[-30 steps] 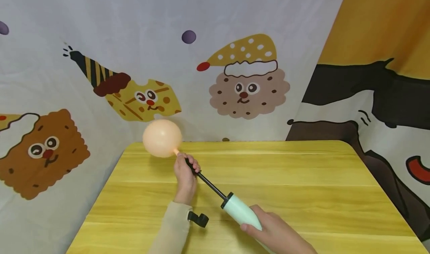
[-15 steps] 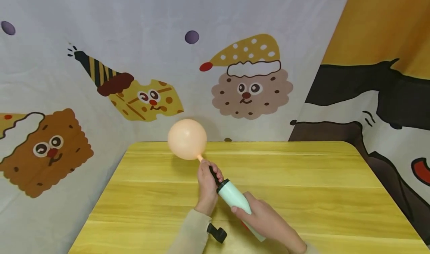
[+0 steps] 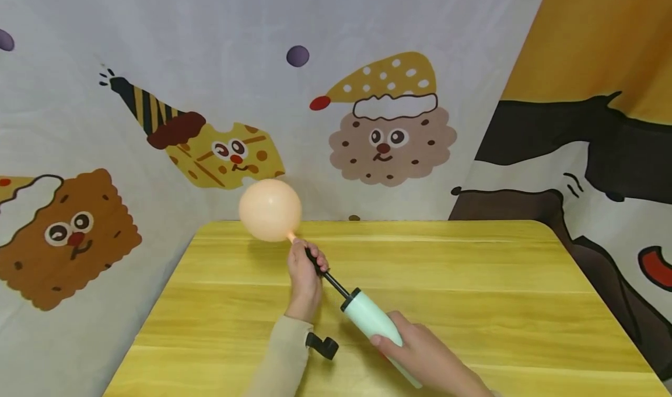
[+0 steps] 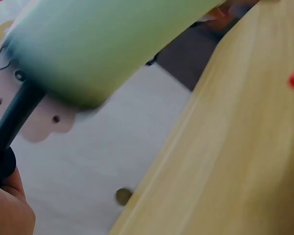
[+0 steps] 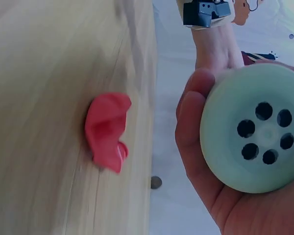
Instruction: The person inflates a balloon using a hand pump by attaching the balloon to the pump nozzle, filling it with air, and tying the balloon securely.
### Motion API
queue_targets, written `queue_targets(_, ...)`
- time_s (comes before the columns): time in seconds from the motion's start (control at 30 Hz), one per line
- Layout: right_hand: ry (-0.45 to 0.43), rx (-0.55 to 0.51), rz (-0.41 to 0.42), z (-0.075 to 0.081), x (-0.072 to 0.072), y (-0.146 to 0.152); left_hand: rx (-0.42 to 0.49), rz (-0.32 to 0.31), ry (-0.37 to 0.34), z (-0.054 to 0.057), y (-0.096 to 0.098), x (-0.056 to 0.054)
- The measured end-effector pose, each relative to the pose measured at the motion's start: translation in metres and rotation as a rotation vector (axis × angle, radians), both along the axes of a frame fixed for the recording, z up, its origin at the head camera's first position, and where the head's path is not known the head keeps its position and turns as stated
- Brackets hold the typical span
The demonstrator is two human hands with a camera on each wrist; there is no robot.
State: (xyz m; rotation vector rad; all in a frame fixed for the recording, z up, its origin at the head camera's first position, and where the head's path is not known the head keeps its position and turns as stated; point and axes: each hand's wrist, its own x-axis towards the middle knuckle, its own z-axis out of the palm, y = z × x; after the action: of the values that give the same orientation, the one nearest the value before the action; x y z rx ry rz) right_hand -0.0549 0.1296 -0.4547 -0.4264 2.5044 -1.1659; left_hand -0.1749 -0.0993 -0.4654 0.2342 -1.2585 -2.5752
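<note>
A round, peach-coloured balloon [image 3: 270,210] sits on the nozzle end of a hand pump [image 3: 370,315]. My left hand [image 3: 306,274] grips the pump's black end right at the balloon's neck, fingers curled round it. Between the hands part of the black rod [image 3: 336,284] shows, sliding out of the mint-green barrel. The right hand [image 3: 427,350] is wrapped round the barrel's lower part. In the right wrist view the pump's round end cap [image 5: 264,129] with several holes faces the camera. The pump slants over the table, balloon end far left.
A limp red balloon [image 5: 108,132] lies on the wooden table [image 3: 472,280] beneath the pump, mostly hidden by the right hand in the head view. A printed cloth [image 3: 252,24] hangs behind the table. On the left wrist is a black mount [image 3: 322,345].
Half a second ago the barrel was pushed up against the left hand; now the rod is partly drawn out again. The left hand and balloon swung right, then back left.
</note>
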Motion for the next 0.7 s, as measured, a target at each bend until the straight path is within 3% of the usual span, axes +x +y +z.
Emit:
queue_targets(0.17, -0.011, 0.053, 0.030, 0.000, 0.008, 0.014, 0.012, 0.051, 0.007, 0.002, -0.019, -0.005)
queue_targets(0.27, -0.006, 0.043, 0.051, -0.002, 0.008, 0.015, -0.001, 0.044, -0.002, 0.001, -0.021, -0.003)
queue_targets(0.53, 0.045, 0.009, 0.053, -0.006, -0.002, 0.002, -0.023, 0.008, -0.004, -0.005, 0.000, 0.006)
queue_targets(0.7, 0.053, -0.060, 0.054, -0.006, -0.014, -0.012, -0.036, -0.050, -0.019, -0.009, 0.019, 0.015)
